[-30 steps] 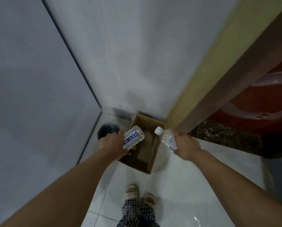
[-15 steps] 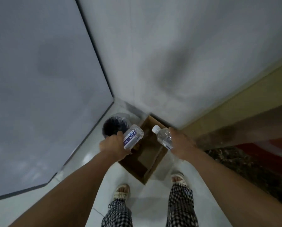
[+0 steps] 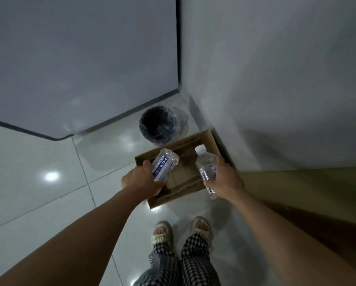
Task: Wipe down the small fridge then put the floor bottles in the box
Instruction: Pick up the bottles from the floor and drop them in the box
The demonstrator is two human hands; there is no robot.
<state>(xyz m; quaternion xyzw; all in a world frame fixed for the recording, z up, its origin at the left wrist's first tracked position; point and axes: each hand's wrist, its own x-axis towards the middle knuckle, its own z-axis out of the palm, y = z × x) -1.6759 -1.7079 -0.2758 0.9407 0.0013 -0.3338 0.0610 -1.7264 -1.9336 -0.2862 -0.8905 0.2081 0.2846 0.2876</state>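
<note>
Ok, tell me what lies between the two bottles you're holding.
In the head view, only the open cardboard box, its brown bottom showing, lies between the left hand's bottle and the right hand's bottle.

Single head-worn view looks steeply down at a floor (image 3: 38, 182) corner, near the hands.

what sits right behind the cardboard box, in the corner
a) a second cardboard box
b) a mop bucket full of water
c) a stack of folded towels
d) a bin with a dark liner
d: a round bin lined with a dark bag stands on the floor tiles just past the far edge of the box, near where the two walls meet.
</note>
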